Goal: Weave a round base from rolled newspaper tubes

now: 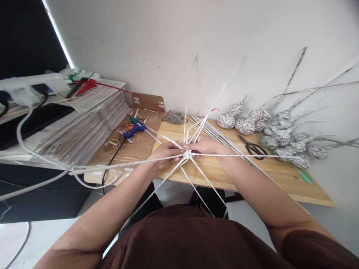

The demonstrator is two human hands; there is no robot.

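A star of thin whitish paper rods radiates from a small woven centre (187,154), held over the front part of the wooden table (168,130). My left hand (166,155) pinches the weave on its left side, its fingers closed around the rods there. On the other side, my right hand (203,145) grips the rods just above and right of the centre, fingers closed. Several rods point up toward the wall, others spread sideways over my forearms, and some hang down toward my lap.
A blue glue gun (134,129) lies on stained cardboard (117,149) left, beside stacked paper (92,127). Loose rods (217,132), black scissors (254,149) and several woven gourd shapes (245,125) are at right. A grey cloth (174,118) lies by the wall.
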